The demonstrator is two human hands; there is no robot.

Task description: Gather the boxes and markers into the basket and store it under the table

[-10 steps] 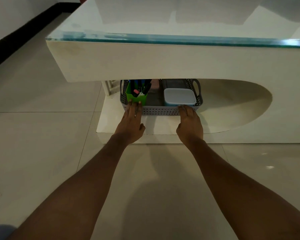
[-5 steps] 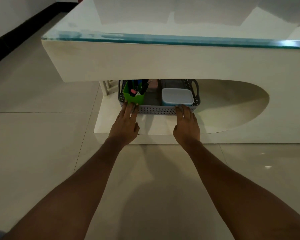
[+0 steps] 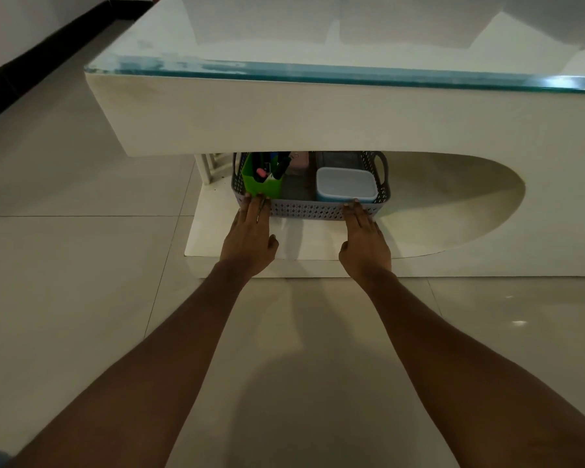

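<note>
A grey perforated basket (image 3: pixel 309 208) sits on the lower shelf (image 3: pixel 304 243) under the white glass-topped table (image 3: pixel 318 113). Inside it a green holder (image 3: pixel 262 187) stands at the left with markers (image 3: pixel 261 172) in it. A pale blue lidded box (image 3: pixel 347 184) lies at the right, and a pinkish box (image 3: pixel 299 162) shows behind, partly hidden by the table's apron. My left hand (image 3: pixel 250 236) and my right hand (image 3: pixel 363 241) have straight fingers pressed against the basket's front wall, one near each front corner.
The table's thick apron hangs low over the basket. A curved cut-out wall (image 3: pixel 453 197) bounds the shelf on the right, and white slats (image 3: pixel 211 167) stand at its left. Glossy tiled floor (image 3: pixel 81 265) lies in front and to the left.
The basket sits slightly deeper under the table, with both hands following it forward. The view has shifted a little.
</note>
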